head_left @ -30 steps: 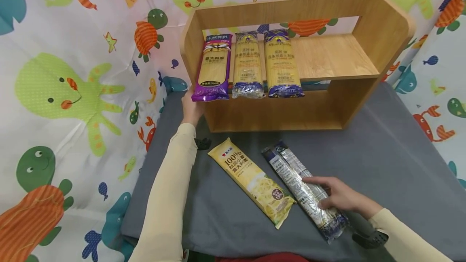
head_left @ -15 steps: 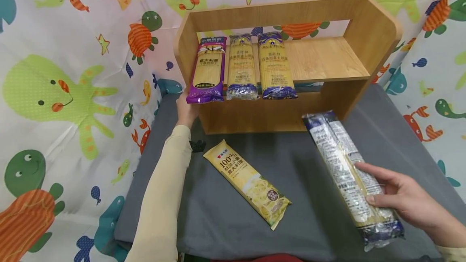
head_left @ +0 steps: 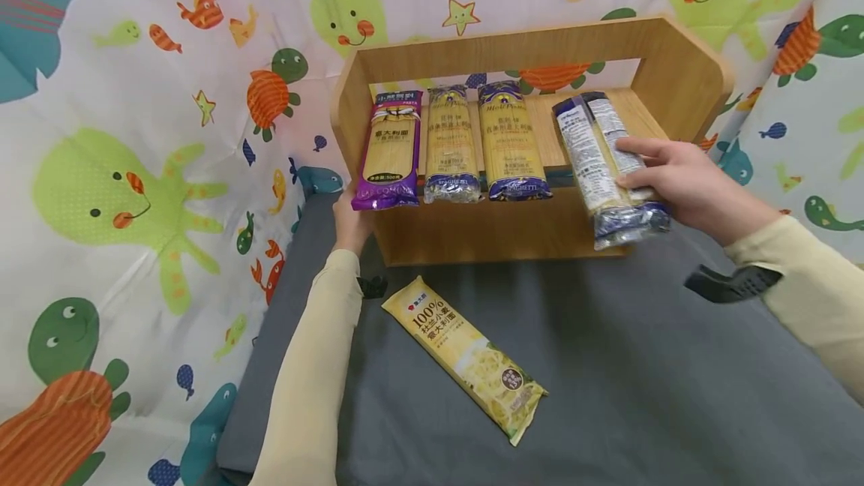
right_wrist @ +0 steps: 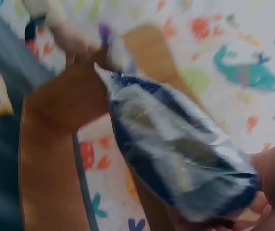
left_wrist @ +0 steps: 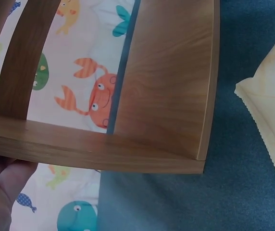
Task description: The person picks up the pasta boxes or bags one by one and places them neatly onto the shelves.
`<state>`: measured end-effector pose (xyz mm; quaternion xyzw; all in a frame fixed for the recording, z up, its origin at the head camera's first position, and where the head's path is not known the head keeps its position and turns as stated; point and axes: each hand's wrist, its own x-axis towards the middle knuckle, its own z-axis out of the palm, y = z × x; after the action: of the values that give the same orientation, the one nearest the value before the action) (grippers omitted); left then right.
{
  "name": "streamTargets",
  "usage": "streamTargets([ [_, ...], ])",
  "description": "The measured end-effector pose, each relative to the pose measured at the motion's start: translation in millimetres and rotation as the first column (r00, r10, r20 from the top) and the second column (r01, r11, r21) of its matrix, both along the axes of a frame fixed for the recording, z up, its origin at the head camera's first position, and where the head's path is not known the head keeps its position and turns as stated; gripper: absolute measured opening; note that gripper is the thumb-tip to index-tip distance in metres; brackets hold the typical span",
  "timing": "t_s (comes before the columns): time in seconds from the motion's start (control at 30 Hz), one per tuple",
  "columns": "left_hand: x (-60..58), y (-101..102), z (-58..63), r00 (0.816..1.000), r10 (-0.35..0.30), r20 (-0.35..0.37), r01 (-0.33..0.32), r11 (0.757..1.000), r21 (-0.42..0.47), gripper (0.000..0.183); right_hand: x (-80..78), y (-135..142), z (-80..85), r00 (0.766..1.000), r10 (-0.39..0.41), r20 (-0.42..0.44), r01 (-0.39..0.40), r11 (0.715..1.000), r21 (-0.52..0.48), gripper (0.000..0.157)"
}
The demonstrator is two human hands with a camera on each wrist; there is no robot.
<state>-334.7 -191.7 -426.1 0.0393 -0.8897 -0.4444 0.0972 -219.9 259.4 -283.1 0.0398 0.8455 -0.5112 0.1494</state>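
Observation:
My right hand [head_left: 682, 175] grips a spaghetti packet [head_left: 597, 163] by its right side, printed back label facing up. The packet is tilted in front of the upper board's right part. Seen from the right wrist, its crinkled clear and dark blue end [right_wrist: 176, 149] fills the middle, with the fingers at the lower right. My left hand [head_left: 351, 220] holds the left side panel of the wooden shelf [head_left: 513, 43]; in the left wrist view the fingers [left_wrist: 12, 175] lie at the panel's edge. Beside it on the upper board are a purple-ended pasta packet [head_left: 391, 148] and two blue-ended spaghetti packets [head_left: 452, 145].
A yellow pasta packet [head_left: 466, 358] lies slantwise on the grey cloth [head_left: 607, 396] in front of the shelf. A curtain printed with sea animals [head_left: 135, 231] hangs behind and to the left. The shelf's lower compartment [head_left: 472, 231] opens toward me.
My right hand has picked up the spaghetti packet from the cloth, carried it right, then up and forward to the upper board. The left hand stays at the shelf's side.

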Motion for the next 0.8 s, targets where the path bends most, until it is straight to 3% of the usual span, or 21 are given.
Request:
streamTargets([
  [0.17, 3.8, -1.6, -4.1, 0.999, 0.012, 0.033, -0.013, 1.000, 0.008, 0.059, -44.6, -22.8, 0.3, 1.000, -0.011, 0.002, 0.011, 0.999, 0.043, 0.069],
  [0.33, 2.7, 0.3, -0.2, 1.000, -0.003, 0.014, 0.003, 1.000, 0.010, 0.059, -70.0, -29.9, 11.6, 0.999, 0.038, 0.023, -0.040, 0.994, 0.103, 0.069],
  [0.5, 1.2, -0.5, 2.2, 0.999, 0.003, -0.032, -0.005, 0.999, -0.054, 0.052, -82.8, -34.9, 14.9, 0.999, 0.040, 0.024, -0.042, 0.995, 0.089, 0.069],
  [0.8, 0.6, 1.3, -1.4, 1.000, 0.013, -0.026, -0.014, 0.999, -0.034, 0.053, -88.1, -38.4, 14.4, 0.998, 0.059, 0.012, -0.060, 0.982, 0.178, 0.076],
])
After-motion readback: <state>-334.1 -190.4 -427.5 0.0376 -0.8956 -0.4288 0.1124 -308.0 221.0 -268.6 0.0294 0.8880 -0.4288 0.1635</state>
